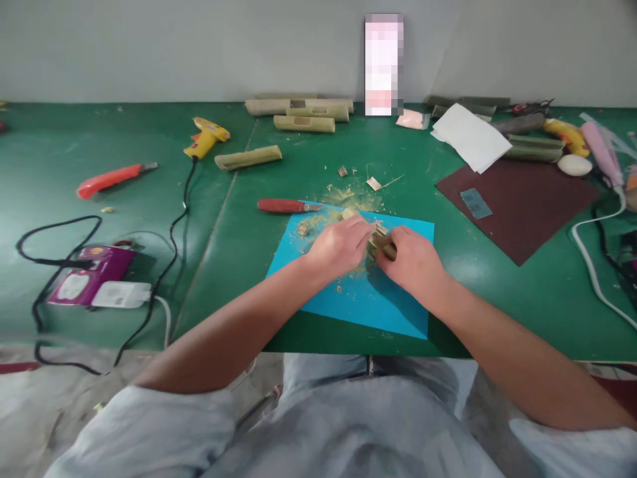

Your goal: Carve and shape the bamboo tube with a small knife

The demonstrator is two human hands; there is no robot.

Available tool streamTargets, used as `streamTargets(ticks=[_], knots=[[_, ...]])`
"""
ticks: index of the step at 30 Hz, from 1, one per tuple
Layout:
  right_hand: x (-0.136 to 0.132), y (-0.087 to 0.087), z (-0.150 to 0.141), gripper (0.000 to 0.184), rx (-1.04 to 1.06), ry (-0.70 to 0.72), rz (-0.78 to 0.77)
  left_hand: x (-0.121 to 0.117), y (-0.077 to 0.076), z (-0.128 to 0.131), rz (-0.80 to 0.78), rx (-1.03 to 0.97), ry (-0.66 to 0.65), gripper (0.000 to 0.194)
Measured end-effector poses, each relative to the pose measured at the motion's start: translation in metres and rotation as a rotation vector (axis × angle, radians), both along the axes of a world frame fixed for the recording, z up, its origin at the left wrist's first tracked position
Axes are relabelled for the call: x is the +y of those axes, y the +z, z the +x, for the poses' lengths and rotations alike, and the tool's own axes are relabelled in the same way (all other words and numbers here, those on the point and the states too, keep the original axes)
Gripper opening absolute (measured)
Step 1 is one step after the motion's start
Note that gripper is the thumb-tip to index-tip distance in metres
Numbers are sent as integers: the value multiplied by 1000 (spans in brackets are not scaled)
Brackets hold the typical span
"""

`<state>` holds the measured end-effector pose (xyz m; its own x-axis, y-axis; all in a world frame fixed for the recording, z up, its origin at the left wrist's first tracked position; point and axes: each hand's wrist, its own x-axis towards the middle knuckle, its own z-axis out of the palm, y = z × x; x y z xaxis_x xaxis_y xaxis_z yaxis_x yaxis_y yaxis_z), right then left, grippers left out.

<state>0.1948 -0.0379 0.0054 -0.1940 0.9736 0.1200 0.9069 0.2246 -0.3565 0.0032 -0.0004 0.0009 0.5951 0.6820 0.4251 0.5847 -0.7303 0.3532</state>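
- Glossy green tabletop point(209, 219) spans mid-frame, below a smooth grey wall point(199, 53).
- Flat blue sheet point(393, 312), centre, strewn with pale, crumbly shavings point(344, 196).
- Bamboo piece point(381, 245), hollow-looking, centre of frame, gripped by the right hand point(415, 257).
- Left hand point(340, 245) just beside it, fingers bunched; whether they pinch anything, I cannot tell.

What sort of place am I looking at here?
Probably a craft workbench or small workshop: a yellow glue gun, a red-handled knife beside scattered shavings, and cut bamboo pieces on a green tabletop.
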Motion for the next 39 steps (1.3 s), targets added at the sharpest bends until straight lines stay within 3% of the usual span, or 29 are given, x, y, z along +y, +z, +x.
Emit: streamTargets(ticks=[34,39], knots=[[0,0,-1,10,-3,12,4,2,-3,0,-14,-46,50,24],[0,2,-1,12,0,-7,-36,2,-3,0,-42,-53,10,26]])
